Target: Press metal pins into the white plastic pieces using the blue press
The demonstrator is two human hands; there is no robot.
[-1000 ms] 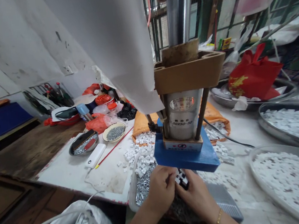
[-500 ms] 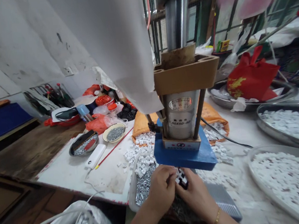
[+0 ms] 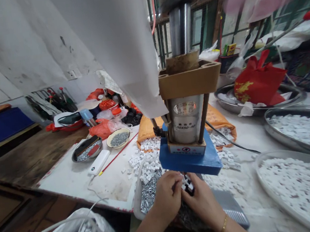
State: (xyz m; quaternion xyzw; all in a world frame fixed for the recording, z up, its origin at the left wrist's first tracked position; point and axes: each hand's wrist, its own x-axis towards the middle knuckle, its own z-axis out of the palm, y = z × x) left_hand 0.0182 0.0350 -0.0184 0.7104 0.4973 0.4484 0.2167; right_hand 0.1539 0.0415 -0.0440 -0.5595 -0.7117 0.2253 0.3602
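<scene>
Directly below the blue block of a press point(image 3: 190, 160), my two hands work close together. The fingers of my left hand point(image 3: 165, 193) are bent and pinched at the edge of some small white plastic pieces point(image 3: 188, 183); what the fingertips hold is hidden. My right hand point(image 3: 201, 196) curls round these pieces from the other side, thumb and forefinger closed on them. Beside my left hand stands a clear plastic box point(image 3: 137, 206) with metal nails point(image 3: 149, 192) and more white pieces in it. The spot under my fingers is dark and mostly hidden.
On the right, a round tray point(image 3: 264, 185) and a metal basin point(image 3: 269, 128) hold white pieces. A grey ridged pedal-like part point(image 3: 231, 206) lies by my right wrist. Left are a bowl of small metal parts point(image 3: 118, 138), a white power bank point(image 3: 100, 162) and a white sack point(image 3: 72, 220).
The press and the things on the right sit slightly further left in the view. Both hands stay in nearly the same place and pose.
</scene>
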